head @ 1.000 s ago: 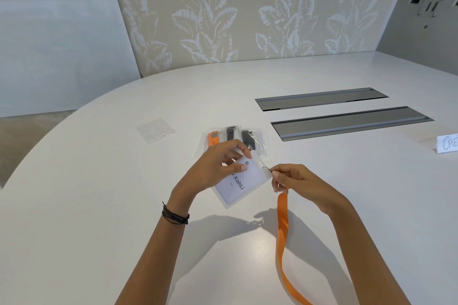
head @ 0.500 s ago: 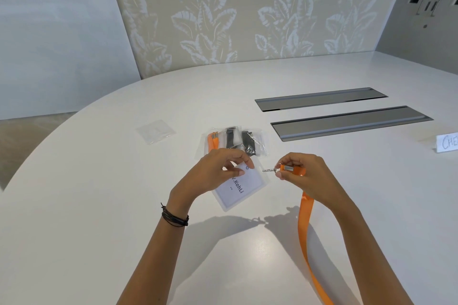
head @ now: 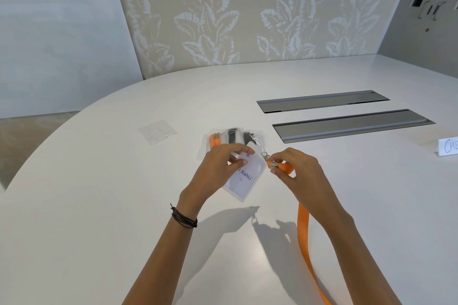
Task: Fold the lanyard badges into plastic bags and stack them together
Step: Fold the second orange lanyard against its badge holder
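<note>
Between the two hands, the see-through badge is tilted, its long side running from the pinch of the left hand back toward the person. The right hand pinches the orange lanyard by its metal clip, just beside the badge. Behind the grip lie shiny filled bags; one empty bag lies farther left.

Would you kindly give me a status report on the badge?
Left hand holds badge. Right hand pinches orange lanyard by clasp. Bagged badges behind; spare bag left.
</note>
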A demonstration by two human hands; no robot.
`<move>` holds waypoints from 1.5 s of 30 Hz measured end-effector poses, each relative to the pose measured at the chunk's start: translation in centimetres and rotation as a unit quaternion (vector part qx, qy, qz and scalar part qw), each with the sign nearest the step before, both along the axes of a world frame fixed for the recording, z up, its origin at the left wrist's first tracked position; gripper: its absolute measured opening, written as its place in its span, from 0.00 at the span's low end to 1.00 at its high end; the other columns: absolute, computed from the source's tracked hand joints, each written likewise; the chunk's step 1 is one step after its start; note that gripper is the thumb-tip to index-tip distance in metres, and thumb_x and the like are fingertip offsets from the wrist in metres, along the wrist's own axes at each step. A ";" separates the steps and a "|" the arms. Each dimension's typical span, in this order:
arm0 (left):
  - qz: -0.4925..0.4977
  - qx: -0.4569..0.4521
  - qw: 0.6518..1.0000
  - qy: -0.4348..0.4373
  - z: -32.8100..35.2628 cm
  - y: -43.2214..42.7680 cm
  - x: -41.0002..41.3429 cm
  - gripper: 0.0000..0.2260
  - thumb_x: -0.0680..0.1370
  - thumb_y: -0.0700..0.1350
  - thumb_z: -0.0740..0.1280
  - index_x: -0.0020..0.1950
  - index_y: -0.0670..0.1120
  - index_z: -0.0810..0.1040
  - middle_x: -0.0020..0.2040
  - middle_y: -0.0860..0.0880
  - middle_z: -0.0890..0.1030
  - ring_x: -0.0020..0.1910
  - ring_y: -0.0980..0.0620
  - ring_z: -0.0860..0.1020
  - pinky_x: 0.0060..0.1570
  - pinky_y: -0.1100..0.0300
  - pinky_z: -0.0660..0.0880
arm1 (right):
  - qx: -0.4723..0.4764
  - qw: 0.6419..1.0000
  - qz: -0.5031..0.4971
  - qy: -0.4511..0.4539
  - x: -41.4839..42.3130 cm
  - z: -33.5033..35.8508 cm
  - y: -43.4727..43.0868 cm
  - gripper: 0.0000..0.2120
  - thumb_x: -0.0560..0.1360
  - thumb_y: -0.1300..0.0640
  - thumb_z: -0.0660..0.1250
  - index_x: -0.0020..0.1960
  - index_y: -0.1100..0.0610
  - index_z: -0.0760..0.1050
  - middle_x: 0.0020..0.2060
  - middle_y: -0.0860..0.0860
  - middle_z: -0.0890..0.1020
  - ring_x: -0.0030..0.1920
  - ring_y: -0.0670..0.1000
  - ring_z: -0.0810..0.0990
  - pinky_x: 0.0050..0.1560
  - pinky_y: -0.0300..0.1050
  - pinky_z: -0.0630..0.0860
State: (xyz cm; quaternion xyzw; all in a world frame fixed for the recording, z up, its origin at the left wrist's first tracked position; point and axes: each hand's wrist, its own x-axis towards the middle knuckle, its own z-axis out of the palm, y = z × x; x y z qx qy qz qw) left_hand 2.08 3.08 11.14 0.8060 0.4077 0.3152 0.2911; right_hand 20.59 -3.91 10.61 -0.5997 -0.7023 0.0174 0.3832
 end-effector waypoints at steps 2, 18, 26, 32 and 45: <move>0.006 -0.007 1.000 -0.017 0.0 0.0 0.1 0.09 0.77 0.41 0.67 0.53 0.54 0.81 0.46 0.66 0.77 0.37 0.62 0.78 0.38 0.74 0.69 | 0.015 1.000 0.001 -0.019 -0.6 0.0 -0.1 0.07 0.72 0.63 0.70 0.50 0.56 0.80 0.44 0.49 0.82 0.39 0.49 0.77 0.40 0.46 0.77; 0.064 -0.068 0.969 -0.228 0.8 -0.4 0.8 0.12 0.78 0.37 0.66 0.61 0.44 0.79 0.60 0.41 0.78 0.52 0.42 0.81 0.47 0.56 0.80 | 0.104 0.994 0.038 -0.017 -3.2 0.3 -0.8 0.11 0.71 0.69 0.69 0.53 0.65 0.79 0.47 0.59 0.83 0.46 0.59 0.82 0.42 0.49 0.80; 0.074 -0.093 0.954 -0.275 1.2 -0.9 1.0 0.13 0.76 0.39 0.68 0.60 0.47 0.79 0.59 0.41 0.79 0.47 0.47 0.82 0.48 0.53 0.81 | 0.113 0.991 0.035 -0.055 -3.6 0.0 -0.7 0.16 0.66 0.73 0.71 0.54 0.66 0.79 0.51 0.63 0.82 0.49 0.64 0.82 0.43 0.57 0.79; 0.084 -0.097 0.945 -0.300 1.1 -1.0 1.1 0.15 0.72 0.40 0.73 0.55 0.55 0.78 0.58 0.44 0.80 0.50 0.46 0.82 0.50 0.52 0.81 | 0.134 0.984 0.039 -0.111 -3.7 0.0 -0.8 0.19 0.60 0.73 0.73 0.51 0.68 0.80 0.47 0.63 0.83 0.40 0.64 0.83 0.32 0.57 0.79; 0.124 -0.067 0.933 -0.330 0.3 -0.5 1.0 0.20 0.70 0.37 0.74 0.60 0.48 0.78 0.60 0.50 0.80 0.50 0.48 0.81 0.48 0.54 0.79 | 0.127 0.979 0.063 -0.143 -4.6 -0.5 -0.8 0.23 0.57 0.77 0.76 0.51 0.65 0.81 0.46 0.58 0.84 0.43 0.59 0.83 0.34 0.50 0.81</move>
